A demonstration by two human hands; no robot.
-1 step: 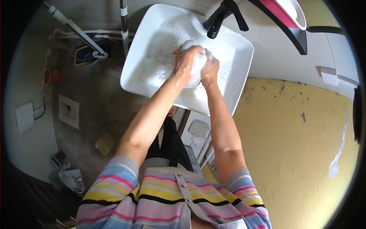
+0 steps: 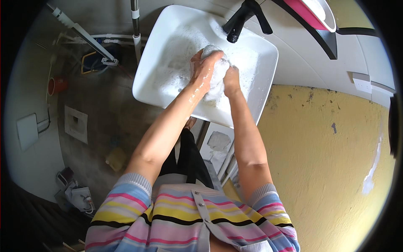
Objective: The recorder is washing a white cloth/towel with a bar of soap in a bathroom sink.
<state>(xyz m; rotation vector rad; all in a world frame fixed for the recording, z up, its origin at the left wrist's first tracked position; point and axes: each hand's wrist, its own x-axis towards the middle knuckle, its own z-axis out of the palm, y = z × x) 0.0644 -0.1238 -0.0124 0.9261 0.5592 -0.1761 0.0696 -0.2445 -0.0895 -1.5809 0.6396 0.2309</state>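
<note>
Over the white washbasin (image 2: 149,90), both my hands work on a wet, soapy whitish cloth (image 2: 219,75), bunched up and covered with suds. My left hand (image 2: 202,72) is closed round its left side, with foam on the wrist. At the right edge of the bundle, my right hand (image 2: 232,80) is curled shut on the cloth, its fingertips hidden. Foamy water (image 2: 176,54) lies in the basin beneath them. A black tap (image 2: 243,21) stands at the basin's back rim, beyond the hands.
A pink-and-white basin (image 2: 312,14) sits on a black-edged shelf (image 2: 329,48) at the upper right. Pipes (image 2: 137,40) run down left of the washbasin. On the floor are a red bucket (image 2: 57,85) and a yellowish container (image 2: 115,159). A yellow wall (image 2: 319,168) fills the right.
My right hand has closed more tightly and turned slightly at the cloth's right edge. The left hand stays nearly in place.
</note>
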